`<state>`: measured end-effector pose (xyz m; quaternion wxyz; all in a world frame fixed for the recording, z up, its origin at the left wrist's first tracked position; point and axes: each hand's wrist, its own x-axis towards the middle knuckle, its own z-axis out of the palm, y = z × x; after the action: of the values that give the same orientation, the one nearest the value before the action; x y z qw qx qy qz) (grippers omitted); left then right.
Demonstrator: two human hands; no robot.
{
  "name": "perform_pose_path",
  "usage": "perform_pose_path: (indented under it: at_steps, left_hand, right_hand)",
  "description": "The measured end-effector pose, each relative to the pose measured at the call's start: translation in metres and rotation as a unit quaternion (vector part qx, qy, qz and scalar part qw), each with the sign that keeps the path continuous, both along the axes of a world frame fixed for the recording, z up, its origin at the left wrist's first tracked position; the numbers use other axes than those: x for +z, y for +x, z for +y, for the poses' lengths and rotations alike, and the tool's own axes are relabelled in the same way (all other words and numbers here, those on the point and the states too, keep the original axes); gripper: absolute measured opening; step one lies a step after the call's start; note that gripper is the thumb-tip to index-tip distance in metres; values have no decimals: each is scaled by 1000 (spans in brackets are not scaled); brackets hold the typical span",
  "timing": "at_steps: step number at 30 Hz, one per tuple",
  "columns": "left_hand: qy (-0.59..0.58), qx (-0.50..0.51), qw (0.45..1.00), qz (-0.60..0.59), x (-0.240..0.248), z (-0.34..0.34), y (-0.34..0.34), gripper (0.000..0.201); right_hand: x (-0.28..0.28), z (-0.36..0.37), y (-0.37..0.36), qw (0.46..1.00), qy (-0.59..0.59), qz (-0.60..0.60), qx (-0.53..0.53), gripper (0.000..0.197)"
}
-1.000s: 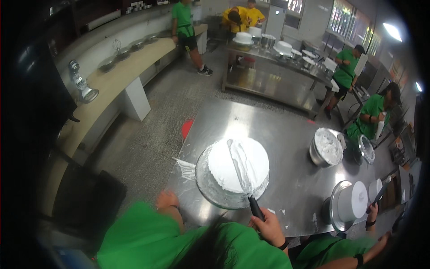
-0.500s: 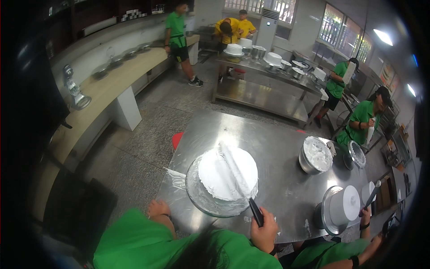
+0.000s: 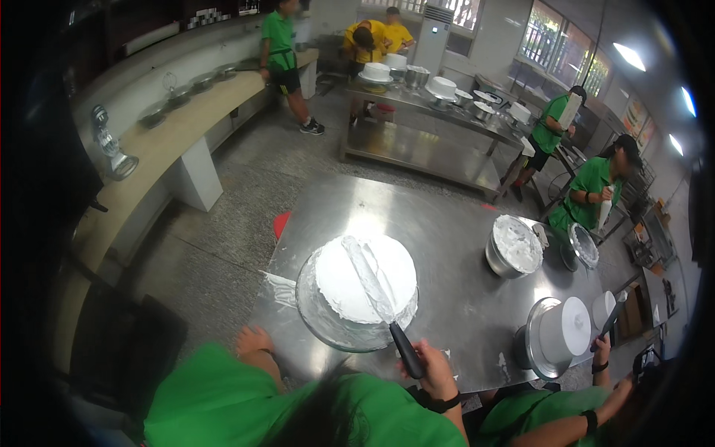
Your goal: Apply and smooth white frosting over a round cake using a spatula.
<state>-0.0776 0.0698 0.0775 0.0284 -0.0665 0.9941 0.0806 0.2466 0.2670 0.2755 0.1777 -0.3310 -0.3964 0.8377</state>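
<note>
Spatula (image 3: 370, 279) swung slightly across cake (image 3: 365, 279) top. Right hand (image 3: 432, 370) gripped its handle; left hand (image 3: 253, 341) rested open at table (image 3: 447, 246) edge. Top coated, sides rough.

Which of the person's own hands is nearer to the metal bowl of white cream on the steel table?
Right. The right hand, gripping the spatula handle, lies below-left of the cream bowl; the left hand rests at the table's near-left edge, farther away.
</note>
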Motion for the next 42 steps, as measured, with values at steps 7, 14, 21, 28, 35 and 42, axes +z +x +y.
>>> perform_pose_path:
  at_steps: [7,14,21,28,35,42]
  left_hand:
    - [1,1,1000,26,-7,0,-1,39]
    - [14,-2,1000,12,-6,-1,-1,40]
    - [-2,-1,1000,27,3,4,1,38]
    - [-3,-1,1000,18,-8,-1,-3,38]
    - [-9,1,1000,18,-3,1,0,39]
    - [-8,0,999,48,-1,2,2,36]
  right_hand:
    - [6,-3,-5,987,87,-46,126,34]
    - [4,-22,-12,902,405,-148,-19,33]
    - [15,-21,-16,779,585,-164,-155,39]
    - [8,-21,-19,692,666,-252,-121,41]
    - [-6,-12,-10,800,542,-219,-135,38]
    - [6,-1,-7,984,149,-96,-21,22]
